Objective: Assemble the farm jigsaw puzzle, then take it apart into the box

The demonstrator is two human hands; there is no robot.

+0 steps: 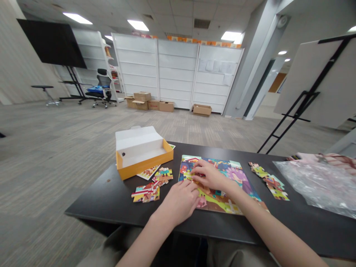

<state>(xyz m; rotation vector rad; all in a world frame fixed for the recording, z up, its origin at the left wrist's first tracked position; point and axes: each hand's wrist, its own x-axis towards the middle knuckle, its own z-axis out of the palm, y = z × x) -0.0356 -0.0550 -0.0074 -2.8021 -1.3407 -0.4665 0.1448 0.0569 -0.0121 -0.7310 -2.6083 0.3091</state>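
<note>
A colourful jigsaw puzzle (240, 176) lies flat on the black table, its picture largely filled in. My right hand (210, 175) reaches over its left part, fingers bent and apart, tips touching the pieces; no held piece shows between them. At the puzzle's lower left edge rests my left hand (180, 202), palm down, fingers laid forward on the pieces and partly hidden. Between the two sets of fingertips a yellow-green puzzle piece (187, 175) shows. Left of my left hand are several loose puzzle pieces (147, 193), some overlapping.
An open yellow box (147, 162) with a white inside stands at the table's left, over printed sheets (148, 172). More joined pieces (274, 183) lie right of the puzzle, beside a clear plastic bag (319, 181). Beyond are cardboard boxes (141, 97) and an easel board (314, 78).
</note>
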